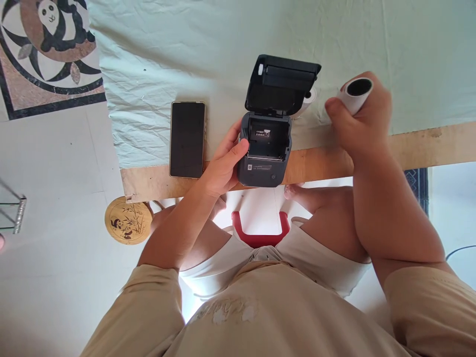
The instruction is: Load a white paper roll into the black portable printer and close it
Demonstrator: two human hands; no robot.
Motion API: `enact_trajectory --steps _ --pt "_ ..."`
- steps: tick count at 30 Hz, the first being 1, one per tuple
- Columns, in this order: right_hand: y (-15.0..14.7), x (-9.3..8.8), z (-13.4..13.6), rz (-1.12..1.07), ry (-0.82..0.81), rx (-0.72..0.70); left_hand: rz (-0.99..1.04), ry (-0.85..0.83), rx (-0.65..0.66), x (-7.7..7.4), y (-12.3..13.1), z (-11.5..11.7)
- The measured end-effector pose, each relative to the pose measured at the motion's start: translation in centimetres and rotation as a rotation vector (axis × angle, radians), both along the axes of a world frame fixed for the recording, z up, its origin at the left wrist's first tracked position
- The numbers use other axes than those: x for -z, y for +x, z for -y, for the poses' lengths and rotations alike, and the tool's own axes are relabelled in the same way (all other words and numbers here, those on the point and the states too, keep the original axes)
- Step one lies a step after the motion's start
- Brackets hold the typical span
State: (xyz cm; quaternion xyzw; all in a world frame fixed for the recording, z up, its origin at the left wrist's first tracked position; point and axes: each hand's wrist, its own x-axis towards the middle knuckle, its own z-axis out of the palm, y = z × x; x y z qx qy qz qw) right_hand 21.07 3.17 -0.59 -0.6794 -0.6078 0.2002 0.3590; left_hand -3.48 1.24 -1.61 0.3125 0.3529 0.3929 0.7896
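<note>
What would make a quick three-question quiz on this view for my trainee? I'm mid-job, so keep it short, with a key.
1. Multiple choice: how does the lid of the dark device stand?
a) shut
b) raised
c) lying apart on the cloth

2. True or false: the left grip is holding the phone.

3. Fill in the blank: the right grip holds a white ____ with a dark opening at its end.

Key:
1. b, raised, showing the compartment inside.
2. False; it holds the dark device, and the phone lies to the left of that.
3. roll
</note>
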Motion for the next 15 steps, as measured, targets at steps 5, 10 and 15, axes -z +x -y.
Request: enact_trajectory --steps 5,10,15 --pt "1.1 0.1 -0.6 0.228 0.058 -0.016 -0.012 -0.007 0.011 0.0 -0.1 0.0" --pt "1.7 0.7 -1.0 0.241 0.031 0.044 -0.006 -0.008 0.012 -0.1 0.0 -0.1" --pt "1.6 -0.3 -0.1 0.276 0.096 0.010 0.009 0.000 0.003 -0.1 0.1 -0.1"
